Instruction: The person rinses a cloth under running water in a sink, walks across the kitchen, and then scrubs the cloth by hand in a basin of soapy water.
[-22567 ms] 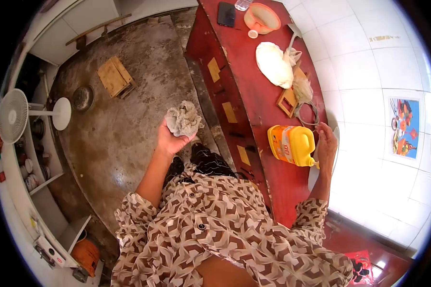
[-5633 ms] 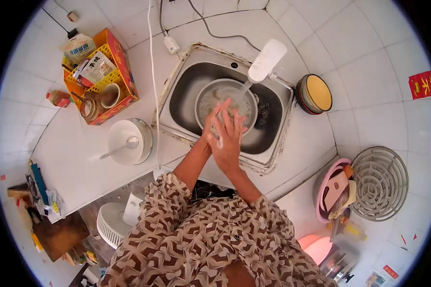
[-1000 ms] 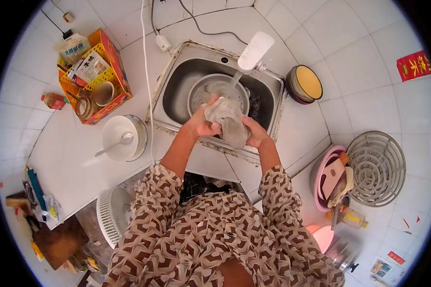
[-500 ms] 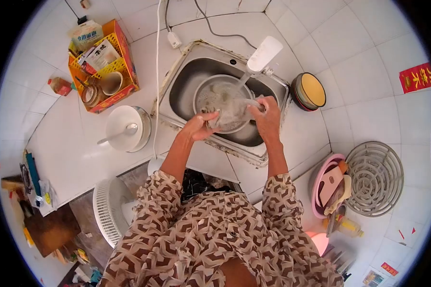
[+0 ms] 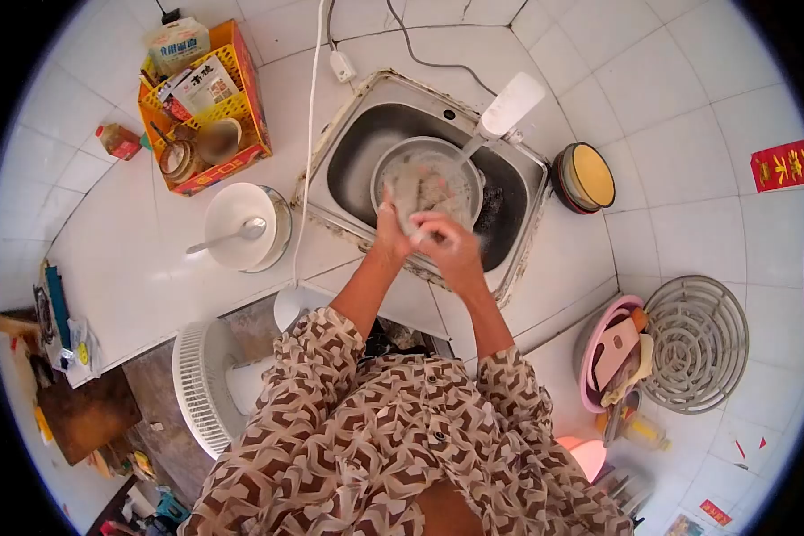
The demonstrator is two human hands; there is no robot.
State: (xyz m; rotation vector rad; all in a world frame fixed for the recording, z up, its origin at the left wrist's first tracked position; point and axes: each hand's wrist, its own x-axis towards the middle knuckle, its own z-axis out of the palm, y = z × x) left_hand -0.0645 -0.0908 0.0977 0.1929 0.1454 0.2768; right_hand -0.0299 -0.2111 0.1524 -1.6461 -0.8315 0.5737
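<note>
Several stacked bowls (image 5: 590,175), the top one yellow inside, stand just beside the sink (image 5: 348,161) on its right, and a white faucet (image 5: 512,103) leans over the rim of a round metal basin (image 5: 420,140) set in the sink. To the left sit a white bowl (image 5: 228,210) with a spoon (image 5: 252,229) in it and an orange box (image 5: 247,85) packed with jars and packets; a white cord (image 5: 307,152) runs between these and the sink. A greyish cloth (image 5: 406,188) lies in the basin, wet and rumpled, its outline blurred in cloudy water. The left hand (image 5: 390,230) and right hand (image 5: 447,246) meet at the basin's near edge, the right's fingers curled; whether either grasps the cloth, I cannot tell. The white counter (image 5: 152,277) is tiled, as are the walls (image 5: 679,161). A fan (image 5: 207,384) stands beyond its near edge; at right, a pink basin (image 5: 586,375) sits beside a ringed rack (image 5: 699,344).
</note>
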